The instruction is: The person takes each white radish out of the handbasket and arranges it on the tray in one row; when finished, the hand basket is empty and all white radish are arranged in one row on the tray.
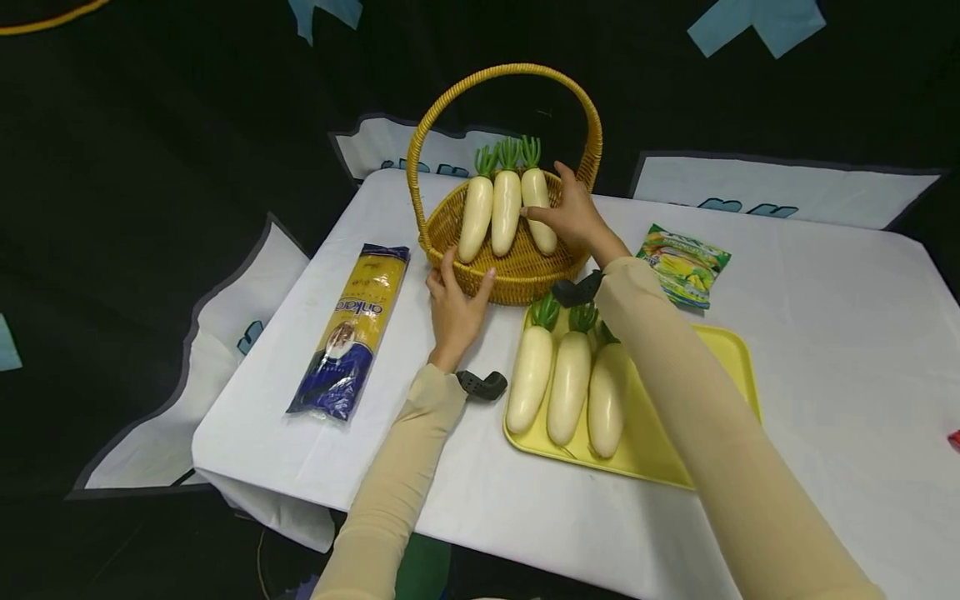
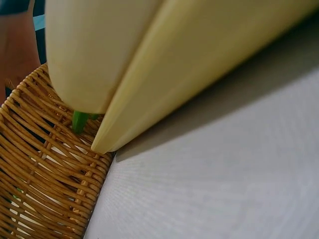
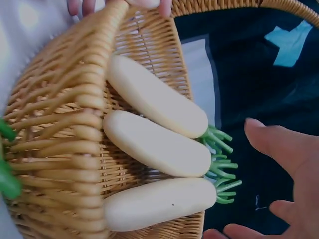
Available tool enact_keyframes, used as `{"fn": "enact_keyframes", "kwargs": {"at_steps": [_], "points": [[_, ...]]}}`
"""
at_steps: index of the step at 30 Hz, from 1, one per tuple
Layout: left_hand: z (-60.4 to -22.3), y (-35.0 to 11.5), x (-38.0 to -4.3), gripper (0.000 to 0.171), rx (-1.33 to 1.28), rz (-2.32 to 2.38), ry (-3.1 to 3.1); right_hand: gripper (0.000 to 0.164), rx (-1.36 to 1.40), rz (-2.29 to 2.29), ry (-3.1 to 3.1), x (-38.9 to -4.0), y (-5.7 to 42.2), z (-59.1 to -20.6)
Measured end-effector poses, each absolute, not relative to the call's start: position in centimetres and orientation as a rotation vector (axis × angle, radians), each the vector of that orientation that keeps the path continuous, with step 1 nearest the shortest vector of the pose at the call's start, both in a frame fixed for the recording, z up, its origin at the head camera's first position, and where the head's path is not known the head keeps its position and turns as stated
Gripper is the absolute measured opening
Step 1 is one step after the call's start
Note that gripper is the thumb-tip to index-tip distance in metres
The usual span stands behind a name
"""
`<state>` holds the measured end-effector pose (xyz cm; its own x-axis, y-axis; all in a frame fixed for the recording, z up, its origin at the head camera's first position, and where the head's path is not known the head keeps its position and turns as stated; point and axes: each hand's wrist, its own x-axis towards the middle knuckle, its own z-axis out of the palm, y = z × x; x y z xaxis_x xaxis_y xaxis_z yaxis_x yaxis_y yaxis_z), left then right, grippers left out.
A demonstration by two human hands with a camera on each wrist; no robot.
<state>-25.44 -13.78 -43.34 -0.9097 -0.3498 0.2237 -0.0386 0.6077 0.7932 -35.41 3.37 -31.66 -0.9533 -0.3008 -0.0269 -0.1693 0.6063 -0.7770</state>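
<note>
In the head view, the left hand (image 1: 459, 315) touched the front of the basket (image 1: 517, 289), fingers spread; the right hand (image 1: 576, 218), fingers apart, was beside the rightmost of three radishes (image 1: 506, 212) inside. The step seemed to be laying radishes in a row: best done by steadying the basket with the left hand and setting each down leaves-up, close to its neighbour. Counted: six radishes, three in the basket and three on the one tray (image 1: 648, 442); one pack (image 1: 348, 333), one bag (image 1: 682, 267).

In the left wrist view, a radish and the tray's edge filled the foreground; I could not tell the left hand's hold there.

In the right wrist view, the right hand stood clear of the three radishes, apparently gripping nothing; drawing back without brushing their leaves seemed wise.
</note>
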Motion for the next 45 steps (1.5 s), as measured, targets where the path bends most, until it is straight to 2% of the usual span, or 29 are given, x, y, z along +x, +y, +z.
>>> {"fn": "enact_keyframes", "kwargs": {"at_steps": [5, 16, 26, 34, 45], "points": [[-43.3, -13.7, -25.4, 0.073, 0.312, -1.21, -2.487, 0.094, -0.294, -1.18, 2.598, -36.2, 3.1, -31.8], [-43.3, -13.8, -25.4, 0.074, 0.339, -1.234, -2.485, 0.086, -0.166, -1.24, 2.511, -36.8, 2.7, -33.8], [-43.4, -13.7, -25.5, 0.074, 0.33, -1.226, -2.477, 0.083, -0.17, -1.061, 2.666, -37.0, 2.2, -35.9], [-43.5, -13.7, -25.5, 0.075, 0.33, -1.225, -2.481, 0.084, -0.239, -0.977, 2.68, -37.3, 2.3, -36.3], [-43.5, -13.8, -25.5, 0.074, 0.341, -1.229, -2.483, 0.077, -0.188, -0.945, 2.709, -37.1, 2.0, -36.2]]}}
